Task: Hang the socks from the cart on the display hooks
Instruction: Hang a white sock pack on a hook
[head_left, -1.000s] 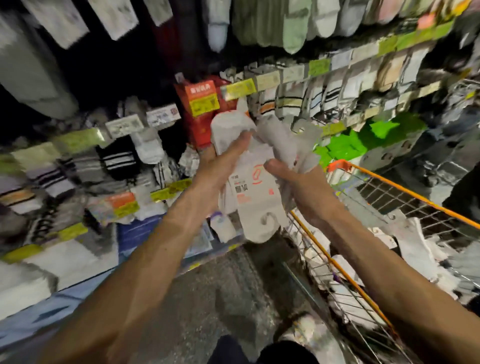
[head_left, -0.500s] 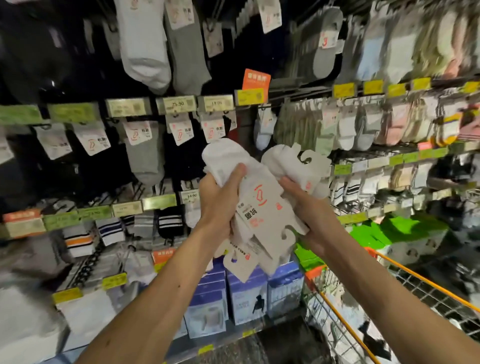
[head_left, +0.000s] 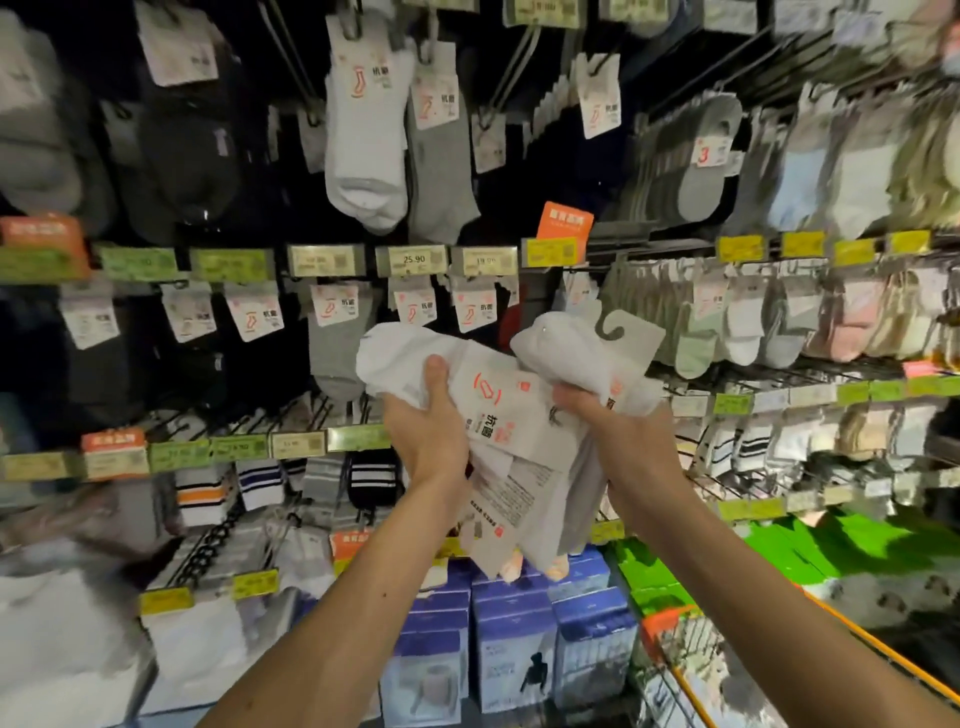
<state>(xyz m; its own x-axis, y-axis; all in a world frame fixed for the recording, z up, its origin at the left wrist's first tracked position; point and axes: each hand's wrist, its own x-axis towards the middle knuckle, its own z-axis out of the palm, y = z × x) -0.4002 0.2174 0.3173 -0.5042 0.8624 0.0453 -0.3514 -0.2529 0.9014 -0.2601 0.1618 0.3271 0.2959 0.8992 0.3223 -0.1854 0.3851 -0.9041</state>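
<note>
Socks (head_left: 498, 410) higher, well above cart rim (head_left: 857, 631)

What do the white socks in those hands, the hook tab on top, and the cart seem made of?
The white socks: soft matte knit, apparently; they bunch in the left hand. The hook tab: stiff, flat, pale card or plastic, cleanly cut; cannot tell which. The cart: thin metal wire grid, orange rim probably coated.

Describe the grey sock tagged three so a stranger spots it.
On the dark sock display wall, look top row, right of the orange square sign. Among fanned grey low-cut socks, it is the frontmost sock, alone bearing a red 3 tag.
</note>
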